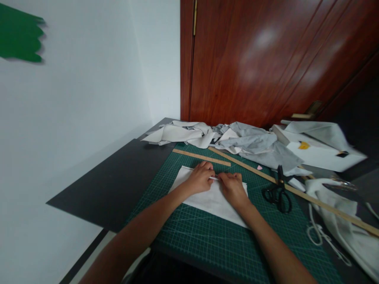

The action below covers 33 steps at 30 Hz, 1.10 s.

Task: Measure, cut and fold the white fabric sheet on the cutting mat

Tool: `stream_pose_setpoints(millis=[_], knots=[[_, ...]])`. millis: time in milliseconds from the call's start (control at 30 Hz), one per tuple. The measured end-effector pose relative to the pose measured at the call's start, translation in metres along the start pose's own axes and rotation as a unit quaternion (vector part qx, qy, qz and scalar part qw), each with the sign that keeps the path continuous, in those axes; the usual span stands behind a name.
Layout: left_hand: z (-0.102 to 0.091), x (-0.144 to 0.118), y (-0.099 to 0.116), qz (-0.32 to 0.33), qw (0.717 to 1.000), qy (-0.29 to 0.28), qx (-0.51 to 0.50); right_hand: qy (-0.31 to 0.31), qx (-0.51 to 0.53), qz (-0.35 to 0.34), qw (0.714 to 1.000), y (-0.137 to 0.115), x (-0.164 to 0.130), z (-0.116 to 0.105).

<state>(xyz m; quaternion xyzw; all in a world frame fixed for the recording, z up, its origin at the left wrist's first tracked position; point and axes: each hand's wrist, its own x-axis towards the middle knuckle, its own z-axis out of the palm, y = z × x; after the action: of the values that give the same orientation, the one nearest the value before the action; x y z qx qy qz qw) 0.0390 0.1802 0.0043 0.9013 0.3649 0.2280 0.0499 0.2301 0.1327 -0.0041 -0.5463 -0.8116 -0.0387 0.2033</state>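
A dark red wooden door fills the back of the room beside a pale wall; below them runs a black table, and on it lies a green cutting mat ruled in a fine grid; along the mat's far edge sits a heap of grey and white cloth scraps, with a white box to the right of it; a long wooden ruler slants across the right side of the mat, and a shorter wooden ruler lies just beyond the hands.

In the middle of the mat lies a white fabric piece, flat, its far edge folded over into a narrow strip; the left hand and the right hand rest on that edge close together, fingers curled down and pinching the fold between them, palms pressing the cloth to the mat.

Black scissors lie just right of the fabric, touching the long ruler; a white cord trails near a pale bag at the right edge.
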Motion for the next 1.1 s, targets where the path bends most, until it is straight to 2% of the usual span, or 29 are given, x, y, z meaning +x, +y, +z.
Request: stream_pose_setpoints(millis=[100, 200, 333, 467, 633, 800, 867, 1033, 1100], knots=[[0.001, -0.002, 0.009, 0.027, 0.999, -0.008, 0.019, 0.007, 0.000, -0.007, 1.000, 0.000, -0.001, -0.001], [0.001, -0.001, 0.013, 0.009, 1.000, -0.004, 0.028, 0.014, 0.005, -0.010, 1.000, 0.000, -0.001, 0.000], [-0.003, 0.002, 0.009, -0.022, 0.998, 0.011, 0.062, 0.006, 0.010, 0.001, 1.000, -0.001, -0.001, -0.001], [-0.010, 0.003, 0.000, -0.034, 0.995, 0.001, 0.090, 0.000, 0.003, 0.025, 1.000, -0.002, 0.000, 0.000], [-0.018, 0.001, -0.006, 0.013, 0.994, -0.032, 0.100, -0.010, -0.002, 0.023, 1.000, -0.002, 0.000, 0.000], [-0.020, 0.000, -0.001, 0.042, 0.995, -0.049, 0.072, -0.055, -0.017, -0.002, 0.998, -0.005, 0.001, -0.008], [-0.019, 0.001, 0.000, 0.035, 0.996, -0.054, 0.068, -0.062, -0.023, 0.002, 0.998, -0.007, 0.001, -0.009], [-0.019, 0.003, -0.004, -0.007, 0.993, -0.074, 0.088, -0.034, -0.029, 0.034, 0.998, -0.006, 0.001, -0.008], [-0.019, 0.003, -0.005, -0.004, 0.992, -0.080, 0.102, -0.035, -0.032, 0.038, 0.998, -0.005, 0.002, -0.008]])
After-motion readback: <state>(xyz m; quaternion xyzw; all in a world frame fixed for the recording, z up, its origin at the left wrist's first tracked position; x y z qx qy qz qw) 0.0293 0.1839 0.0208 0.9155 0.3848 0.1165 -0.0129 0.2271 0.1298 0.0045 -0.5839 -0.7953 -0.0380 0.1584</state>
